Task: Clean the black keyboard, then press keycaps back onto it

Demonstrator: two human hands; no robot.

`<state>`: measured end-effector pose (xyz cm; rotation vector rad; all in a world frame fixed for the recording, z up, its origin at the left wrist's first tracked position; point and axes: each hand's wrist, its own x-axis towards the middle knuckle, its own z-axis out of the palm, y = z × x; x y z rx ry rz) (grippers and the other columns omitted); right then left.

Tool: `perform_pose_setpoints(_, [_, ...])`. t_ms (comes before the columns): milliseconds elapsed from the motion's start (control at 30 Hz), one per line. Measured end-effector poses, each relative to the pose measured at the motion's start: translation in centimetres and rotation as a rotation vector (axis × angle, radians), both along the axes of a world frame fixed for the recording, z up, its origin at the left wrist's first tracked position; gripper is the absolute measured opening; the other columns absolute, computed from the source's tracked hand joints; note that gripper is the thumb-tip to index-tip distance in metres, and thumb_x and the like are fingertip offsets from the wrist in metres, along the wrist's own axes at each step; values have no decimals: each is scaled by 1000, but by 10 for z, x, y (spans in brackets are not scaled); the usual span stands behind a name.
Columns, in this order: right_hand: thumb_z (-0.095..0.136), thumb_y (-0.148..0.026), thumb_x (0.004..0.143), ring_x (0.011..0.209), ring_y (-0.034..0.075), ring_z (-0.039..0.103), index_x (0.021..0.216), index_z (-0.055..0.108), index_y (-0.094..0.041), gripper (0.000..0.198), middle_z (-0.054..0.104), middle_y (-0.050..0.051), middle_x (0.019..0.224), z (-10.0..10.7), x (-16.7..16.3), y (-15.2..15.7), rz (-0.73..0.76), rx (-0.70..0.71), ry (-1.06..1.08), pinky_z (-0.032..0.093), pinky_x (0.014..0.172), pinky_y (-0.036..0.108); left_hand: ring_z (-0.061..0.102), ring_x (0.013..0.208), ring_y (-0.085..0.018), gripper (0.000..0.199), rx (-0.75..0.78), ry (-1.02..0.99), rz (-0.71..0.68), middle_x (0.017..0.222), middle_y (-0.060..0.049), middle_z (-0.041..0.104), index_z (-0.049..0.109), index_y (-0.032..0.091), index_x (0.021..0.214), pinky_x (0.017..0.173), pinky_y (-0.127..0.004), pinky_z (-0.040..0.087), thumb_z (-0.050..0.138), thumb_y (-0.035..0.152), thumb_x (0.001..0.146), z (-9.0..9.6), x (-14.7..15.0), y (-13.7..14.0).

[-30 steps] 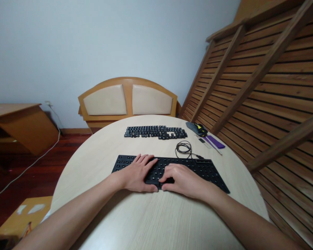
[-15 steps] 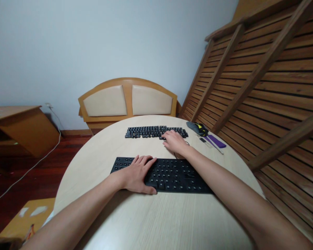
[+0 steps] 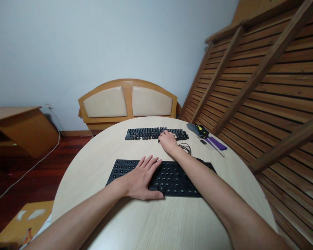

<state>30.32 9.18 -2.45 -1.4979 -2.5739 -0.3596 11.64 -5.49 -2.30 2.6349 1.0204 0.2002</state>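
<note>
A black keyboard [image 3: 172,177] with its keycaps off, bare switch stems showing, lies near me on the round table [image 3: 156,222]. Spread across its left part is my left hand [image 3: 143,178], fingers apart and thumb over the front edge. Farther back, loose black keycaps [image 3: 143,133] are laid out in rows like a keyboard. My right hand [image 3: 168,141] is at the front of these rows, fingers curled together on a small dark keycap [image 3: 159,141] that shows at the fingertips. My right forearm hides the keyboard's right part.
A coiled black cable [image 3: 185,148] lies behind the keyboard. At the table's right are a purple strip [image 3: 217,143], a thin metal tool [image 3: 216,147] and a grey and yellow item [image 3: 199,130]. Slatted wooden panels [image 3: 271,90] lean on the right; a headboard [image 3: 129,100] stands behind.
My right hand has moved a little left and toward me, with a keycap now showing at its fingers. My left hand has slid slightly right, fingers straighter. The cable coil has come into view.
</note>
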Motion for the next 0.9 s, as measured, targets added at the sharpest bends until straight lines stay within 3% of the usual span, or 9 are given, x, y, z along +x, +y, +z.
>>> perform_pose_setpoints(300, [61, -30, 95, 109, 24, 59, 111, 73, -21, 22, 74, 8, 109, 17, 19, -66, 142, -84, 150, 41, 92, 35, 23, 148, -40, 110, 12, 27, 9, 160, -22, 26, 17, 13, 157, 121, -60, 13, 59, 76, 78, -4, -2, 3])
perform_pose_setpoints(467, [64, -29, 93, 104, 21, 63, 108, 73, -23, 18, 74, 5, 106, 24, 47, -120, 288, -337, 499, 43, 94, 34, 24, 147, -41, 110, 6, 26, 8, 159, -23, 27, 17, 16, 158, 120, -62, 14, 61, 76, 76, -3, -5, 4])
perform_pose_setpoints(567, [65, -29, 92, 102, 21, 64, 106, 74, -22, 18, 74, 4, 106, 25, 58, -143, 323, -479, 537, 44, 94, 34, 24, 147, -42, 110, 4, 12, 2, 159, -23, 28, 19, 16, 157, 120, -63, 14, 60, 78, 76, -4, -5, 4])
perform_pose_setpoints(733, [67, -29, 91, 102, 21, 65, 106, 74, -23, 18, 74, 3, 107, 29, 62, -158, 370, -609, 473, 44, 92, 32, 23, 148, -42, 110, 1, 3, -2, 160, -22, 27, 19, 17, 157, 120, -64, 13, 58, 80, 76, -5, -6, 4])
perform_pose_setpoints(900, [67, -32, 91, 99, 21, 66, 106, 75, -23, 19, 75, 3, 105, 26, 57, -160, 360, -601, 427, 45, 90, 33, 23, 148, -42, 110, -2, 17, 10, 160, -22, 26, 19, 17, 157, 120, -63, 13, 58, 80, 76, -3, -5, 3])
